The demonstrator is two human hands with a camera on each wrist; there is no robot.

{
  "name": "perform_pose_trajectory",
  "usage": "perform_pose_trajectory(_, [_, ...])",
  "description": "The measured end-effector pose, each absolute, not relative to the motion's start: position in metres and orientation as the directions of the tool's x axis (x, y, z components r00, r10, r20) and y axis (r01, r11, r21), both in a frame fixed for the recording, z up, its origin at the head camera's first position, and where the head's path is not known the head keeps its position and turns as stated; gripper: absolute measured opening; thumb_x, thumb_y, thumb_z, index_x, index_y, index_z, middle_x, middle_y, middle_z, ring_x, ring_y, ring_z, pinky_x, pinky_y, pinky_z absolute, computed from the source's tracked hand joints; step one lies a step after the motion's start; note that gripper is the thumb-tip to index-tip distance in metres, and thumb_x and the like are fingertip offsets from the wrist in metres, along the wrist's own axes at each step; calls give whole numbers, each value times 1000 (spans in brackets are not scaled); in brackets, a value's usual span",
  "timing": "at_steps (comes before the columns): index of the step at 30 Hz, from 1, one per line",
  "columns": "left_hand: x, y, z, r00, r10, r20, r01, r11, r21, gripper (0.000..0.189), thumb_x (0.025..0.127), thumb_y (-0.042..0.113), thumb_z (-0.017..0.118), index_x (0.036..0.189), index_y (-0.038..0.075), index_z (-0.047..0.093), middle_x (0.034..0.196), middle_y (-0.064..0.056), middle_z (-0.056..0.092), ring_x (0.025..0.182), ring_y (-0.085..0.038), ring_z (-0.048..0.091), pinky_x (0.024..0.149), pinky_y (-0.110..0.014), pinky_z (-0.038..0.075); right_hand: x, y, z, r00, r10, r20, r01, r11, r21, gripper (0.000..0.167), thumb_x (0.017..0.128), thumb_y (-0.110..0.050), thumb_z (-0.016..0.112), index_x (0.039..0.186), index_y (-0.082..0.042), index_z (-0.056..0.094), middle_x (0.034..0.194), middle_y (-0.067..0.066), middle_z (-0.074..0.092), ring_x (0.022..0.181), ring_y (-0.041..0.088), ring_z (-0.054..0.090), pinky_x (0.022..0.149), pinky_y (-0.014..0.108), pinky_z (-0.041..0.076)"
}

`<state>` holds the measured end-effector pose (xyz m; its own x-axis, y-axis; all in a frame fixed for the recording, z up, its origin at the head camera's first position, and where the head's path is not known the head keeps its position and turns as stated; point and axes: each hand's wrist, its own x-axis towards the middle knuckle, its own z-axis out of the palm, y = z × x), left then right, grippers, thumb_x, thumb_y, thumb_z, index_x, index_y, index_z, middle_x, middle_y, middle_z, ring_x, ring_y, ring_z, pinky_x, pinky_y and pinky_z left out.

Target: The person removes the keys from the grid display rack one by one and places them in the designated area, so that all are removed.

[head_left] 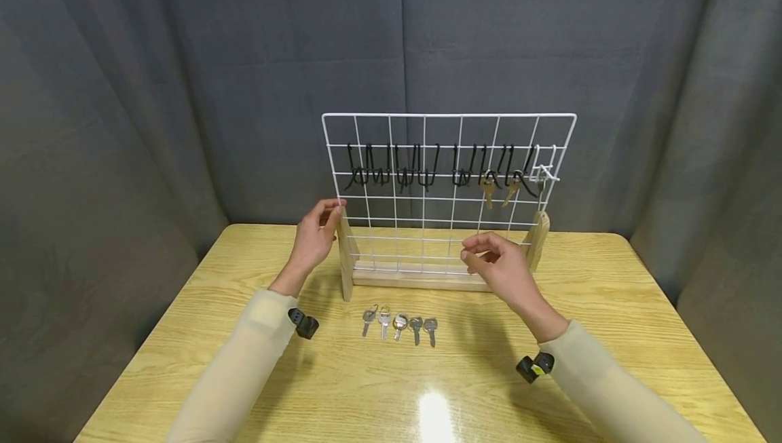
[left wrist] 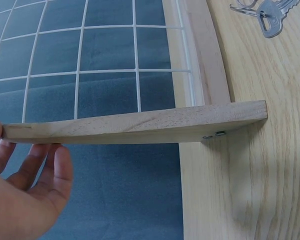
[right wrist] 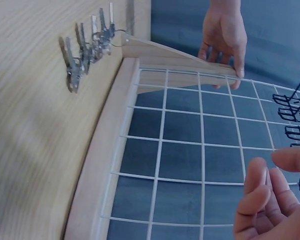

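A white wire grid rack (head_left: 424, 219) stands upright on a wooden base with a wooden support at each end. My left hand (head_left: 313, 236) grips the top of the left support (left wrist: 135, 120), thumb on one side and fingers on the other. In front of the grid's lower right part, my right hand (head_left: 497, 263) hovers with loosely bent fingers and nothing in them. Black hooks (head_left: 427, 175) line the upper grid. Two brass-coloured keys (head_left: 488, 188) hang from hooks at the right, and a silver key (head_left: 541, 188) hangs at the white hook (head_left: 542, 170).
Several silver keys (head_left: 400, 324) with rings lie in a row on the wood-grain table (head_left: 366, 389), in front of the rack's base (head_left: 421, 281). Grey curtains (head_left: 293, 56) surround the back and sides.
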<state>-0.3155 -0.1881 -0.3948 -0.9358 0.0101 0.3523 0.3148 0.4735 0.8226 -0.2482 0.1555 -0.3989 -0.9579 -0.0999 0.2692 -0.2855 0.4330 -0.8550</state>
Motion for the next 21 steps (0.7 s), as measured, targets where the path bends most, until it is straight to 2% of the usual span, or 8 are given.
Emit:
perform_pose_trajectory(8, [-317,-188,-395,-934,12,357,317,488,813,38,107,35,47,133,12,60,127,-15,65,113,-29,64,77,-33,56,-250,160,-390,-927,-72,367,-357,470,-808,20,95,-23,69,111,-12,69,102,10,74,70,8,67,61,24,51])
perform_pose_trajectory(15, [-317,-188,-395,-936,9,351,313,477,821,37,107,35,47,133,13,60,126,-14,65,112,-28,64,76,-32,55,-253,161,-383,-901,-32,432,-398,453,-797,23,96,-23,68,112,-7,69,102,12,72,72,13,68,60,23,52])
perform_pose_trajectory(21, [-317,-188,-396,-936,19,350,315,483,817,38,107,36,46,134,13,59,127,-14,64,113,-28,63,77,-34,56,-252,161,-374,-893,17,450,-401,425,-811,27,95,-24,70,113,-5,68,103,13,72,71,10,66,61,21,51])
